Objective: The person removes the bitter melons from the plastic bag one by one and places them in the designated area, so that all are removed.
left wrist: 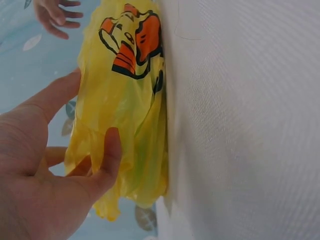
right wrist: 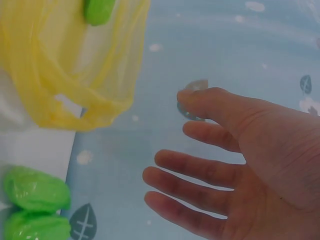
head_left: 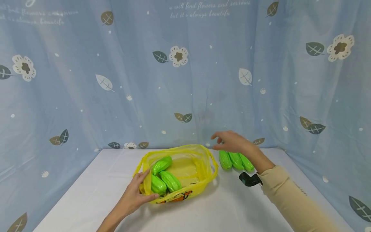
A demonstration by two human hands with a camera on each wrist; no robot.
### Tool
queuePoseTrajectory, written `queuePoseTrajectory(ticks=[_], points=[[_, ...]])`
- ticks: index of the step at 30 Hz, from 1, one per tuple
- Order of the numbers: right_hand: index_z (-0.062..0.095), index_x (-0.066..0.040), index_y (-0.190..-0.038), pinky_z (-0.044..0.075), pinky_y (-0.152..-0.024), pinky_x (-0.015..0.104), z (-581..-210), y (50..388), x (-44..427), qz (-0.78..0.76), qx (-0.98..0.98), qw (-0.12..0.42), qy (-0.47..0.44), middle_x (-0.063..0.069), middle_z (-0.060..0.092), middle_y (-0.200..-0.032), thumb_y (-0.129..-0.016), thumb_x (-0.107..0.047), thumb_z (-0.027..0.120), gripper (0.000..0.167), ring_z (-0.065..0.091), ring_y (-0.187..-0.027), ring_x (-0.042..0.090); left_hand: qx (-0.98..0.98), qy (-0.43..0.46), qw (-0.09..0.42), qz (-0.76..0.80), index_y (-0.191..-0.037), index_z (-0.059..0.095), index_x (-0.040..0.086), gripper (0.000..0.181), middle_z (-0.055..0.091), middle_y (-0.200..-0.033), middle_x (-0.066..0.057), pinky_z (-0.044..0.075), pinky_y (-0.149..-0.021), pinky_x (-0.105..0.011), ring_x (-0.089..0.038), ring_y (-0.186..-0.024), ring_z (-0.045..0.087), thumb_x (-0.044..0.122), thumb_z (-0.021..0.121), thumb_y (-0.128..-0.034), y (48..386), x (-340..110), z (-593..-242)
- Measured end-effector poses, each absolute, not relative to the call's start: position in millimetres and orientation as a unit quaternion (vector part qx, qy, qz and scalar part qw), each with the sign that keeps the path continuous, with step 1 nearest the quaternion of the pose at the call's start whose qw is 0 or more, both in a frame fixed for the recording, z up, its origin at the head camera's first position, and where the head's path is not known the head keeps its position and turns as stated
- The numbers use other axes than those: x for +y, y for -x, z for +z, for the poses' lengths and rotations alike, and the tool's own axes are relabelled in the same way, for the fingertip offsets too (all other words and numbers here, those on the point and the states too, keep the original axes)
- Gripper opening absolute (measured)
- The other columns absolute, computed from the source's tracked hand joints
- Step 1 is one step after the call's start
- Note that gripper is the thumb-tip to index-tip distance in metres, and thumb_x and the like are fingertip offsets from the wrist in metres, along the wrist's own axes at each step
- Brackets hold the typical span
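A yellow plastic bag [head_left: 185, 191] lies with its mouth held wide. Inside, toward its left end, are three glossy green gourd-like vegetables [head_left: 170, 181]. My left hand [head_left: 134, 195] grips the bag's left side, its fingers and thumb spread along the rim; the left wrist view shows that hand [left wrist: 55, 165] against the yellow film [left wrist: 107, 100]. My right hand [head_left: 232, 141] is in the air to the right of the bag, holding nothing, its fingers extended in the right wrist view. Below it, three more green vegetables [head_left: 236, 160] lie side by side on the table.
The white table [head_left: 211, 212] meets a blue curtain [head_left: 203, 90] with flower and leaf prints at the back and sides. A black device [head_left: 249, 179] is fixed at the right wrist, by the beige sleeve [head_left: 290, 199]. The bag's right handle loop [head_left: 215, 166] sticks out toward the loose vegetables.
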State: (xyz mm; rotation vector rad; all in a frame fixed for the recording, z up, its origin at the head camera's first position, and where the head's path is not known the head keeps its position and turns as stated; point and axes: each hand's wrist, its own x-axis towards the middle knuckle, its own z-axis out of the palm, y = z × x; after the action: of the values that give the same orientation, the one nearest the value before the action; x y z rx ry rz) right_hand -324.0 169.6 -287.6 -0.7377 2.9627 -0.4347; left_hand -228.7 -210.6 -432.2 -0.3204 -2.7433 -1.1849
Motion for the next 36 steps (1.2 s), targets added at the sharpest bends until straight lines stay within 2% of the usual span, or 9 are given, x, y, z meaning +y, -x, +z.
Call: queuePoseTrajectory(ticks=[6, 15, 22, 29, 36], points=[[0.06, -0.016, -0.131, 0.056, -0.082, 0.039, -291, 324, 155, -0.136, 0.961, 0.038, 0.239, 0.01, 0.069, -0.117, -0.094, -0.038, 0.065, 0.043, 0.067, -0.099, 0.023, -0.908, 0.107, 0.068, -0.398, -0.153, 0.033, 0.006, 0.106, 0.045, -0.137, -0.017, 0.042, -0.102, -0.055, -0.035, -0.125, 0.049, 0.039, 0.088, -0.0684, 229, -211, -435], [0.061, -0.014, -0.13, 0.056, -0.083, 0.038, -295, 320, 133, -0.137, 0.954, 0.05, 0.261, 0.009, 0.07, -0.114, -0.093, -0.037, 0.067, 0.044, 0.066, -0.097, 0.021, -0.908, 0.118, 0.056, -0.398, -0.155, 0.029, 0.007, 0.11, 0.036, -0.145, -0.024, 0.037, -0.105, -0.064, -0.045, -0.133, 0.042, 0.039, 0.089, -0.0681, 227, -211, -435], [0.061, -0.017, -0.131, 0.055, -0.083, 0.037, -297, 320, 117, -0.141, 0.95, 0.064, 0.273, 0.01, 0.068, -0.116, -0.093, -0.036, 0.067, 0.043, 0.064, -0.097, 0.021, -0.908, 0.125, 0.05, -0.397, -0.155, 0.026, 0.004, 0.113, 0.036, -0.144, -0.021, 0.036, -0.107, -0.061, -0.041, -0.133, 0.041, 0.04, 0.089, -0.0675, 227, -211, -433], [0.061, -0.018, -0.13, 0.054, -0.086, 0.038, -302, 320, 100, -0.149, 0.945, 0.074, 0.283, 0.007, 0.069, -0.116, -0.093, -0.037, 0.067, 0.042, 0.064, -0.102, 0.021, -0.909, 0.127, 0.043, -0.394, -0.155, 0.023, 0.003, 0.117, 0.033, -0.146, -0.021, 0.034, -0.108, -0.062, -0.042, -0.136, 0.038, 0.042, 0.089, -0.0667, 227, -211, -432], [0.06, -0.017, -0.13, 0.053, -0.088, 0.039, -309, 318, 90, -0.166, 0.939, 0.092, 0.286, 0.01, 0.068, -0.117, -0.093, -0.034, 0.068, 0.042, 0.063, -0.101, 0.022, -0.917, 0.117, 0.047, -0.378, -0.155, 0.023, 0.002, 0.119, 0.035, -0.145, -0.023, 0.038, -0.107, -0.059, -0.041, -0.133, 0.042, 0.044, 0.089, -0.0657, 228, -213, -432]])
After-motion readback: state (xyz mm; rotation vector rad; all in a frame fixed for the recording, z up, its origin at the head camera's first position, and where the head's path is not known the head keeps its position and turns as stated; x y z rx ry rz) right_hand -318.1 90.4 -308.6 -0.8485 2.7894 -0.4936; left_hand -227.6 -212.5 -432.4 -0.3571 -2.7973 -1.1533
